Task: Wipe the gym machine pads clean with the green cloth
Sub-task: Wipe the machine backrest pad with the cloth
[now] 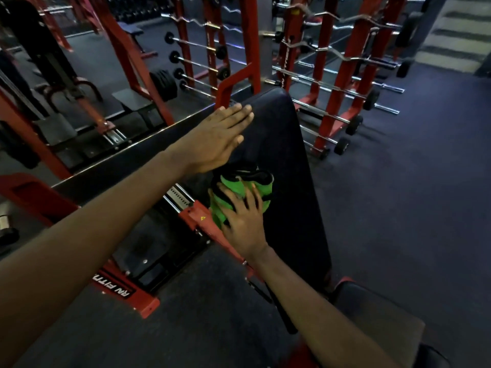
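Note:
A long dark back pad (287, 144) of a red-framed bench slopes up through the middle of the view. The green cloth (233, 192), edged in black, is bunched against the pad's left side. My right hand (243, 221) lies flat on the cloth with fingers spread, pressing it to the pad. My left hand (218, 139) rests flat against the upper left edge of the pad, fingers straight and together, holding nothing. The seat pad (372, 314) shows dark at the lower right.
The red bench frame (196, 216) with a black base runs along the pad's left. Red racks (337, 83) of barbells stand behind and to the right. Another red machine (34, 197) sits at the left. Dark rubber floor (411, 208) spreads to the right.

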`<state>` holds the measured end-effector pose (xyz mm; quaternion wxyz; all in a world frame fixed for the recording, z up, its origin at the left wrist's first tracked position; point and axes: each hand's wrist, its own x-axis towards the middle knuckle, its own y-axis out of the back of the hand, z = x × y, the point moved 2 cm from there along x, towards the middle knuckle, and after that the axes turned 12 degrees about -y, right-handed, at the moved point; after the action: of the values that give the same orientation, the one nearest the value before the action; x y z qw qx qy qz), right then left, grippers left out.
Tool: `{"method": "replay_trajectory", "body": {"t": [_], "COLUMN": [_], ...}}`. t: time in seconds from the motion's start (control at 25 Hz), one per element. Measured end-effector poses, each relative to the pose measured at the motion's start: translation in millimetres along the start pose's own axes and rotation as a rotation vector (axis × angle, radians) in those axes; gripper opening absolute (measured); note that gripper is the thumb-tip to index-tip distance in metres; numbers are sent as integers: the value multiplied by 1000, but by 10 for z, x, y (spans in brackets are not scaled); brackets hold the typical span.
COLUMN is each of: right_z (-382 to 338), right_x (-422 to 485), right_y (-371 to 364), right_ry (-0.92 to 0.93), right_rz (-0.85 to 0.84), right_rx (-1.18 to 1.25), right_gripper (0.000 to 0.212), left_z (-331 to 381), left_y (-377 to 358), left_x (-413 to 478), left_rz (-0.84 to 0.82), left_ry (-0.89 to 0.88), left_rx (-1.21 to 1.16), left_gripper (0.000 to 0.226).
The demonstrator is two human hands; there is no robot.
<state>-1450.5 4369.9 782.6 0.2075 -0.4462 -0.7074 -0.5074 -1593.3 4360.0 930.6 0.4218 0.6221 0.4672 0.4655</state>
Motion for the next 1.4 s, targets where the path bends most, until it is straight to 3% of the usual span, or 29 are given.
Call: {"method": "replay_trajectory", "body": {"t": [0.16, 0.32, 0.4, 0.56, 0.68, 0.88, 1.04, 1.4], "right_z": [126, -77, -213, -162, -17, 257, 203, 287], "right_x": [-310, 73, 271, 34, -420, -1285, -1191, -1350], "right_y": [-103, -79, -105, -246, -342, -509, -504, -402], "right_ry": [50, -105, -126, -90, -95, -382, -455, -599], "right_rz": [41, 132, 158, 183, 145, 147, 203, 119], "right_rx": [-8, -5, -55, -217, -282, -237, -155, -151], "right_gripper": [30, 24, 30, 21, 20, 35, 22, 47], "left_z": [35, -16, -22, 97, 296, 524, 484, 514], "left_y": [-46, 27, 58, -78, -284, -879, -1000, -976], "left_x": [-22, 34, 22, -42, -202, -495, -510, -510], "left_rz": [16, 85, 82, 88, 139, 44, 72, 90], "left_ry": [4, 60, 63, -76, -253, -512, -536, -525], "left_rx": [-8, -305, -365, -33, 116, 318, 424, 418], "left_gripper": [61, 57, 57, 69, 61, 58, 54, 49]}}
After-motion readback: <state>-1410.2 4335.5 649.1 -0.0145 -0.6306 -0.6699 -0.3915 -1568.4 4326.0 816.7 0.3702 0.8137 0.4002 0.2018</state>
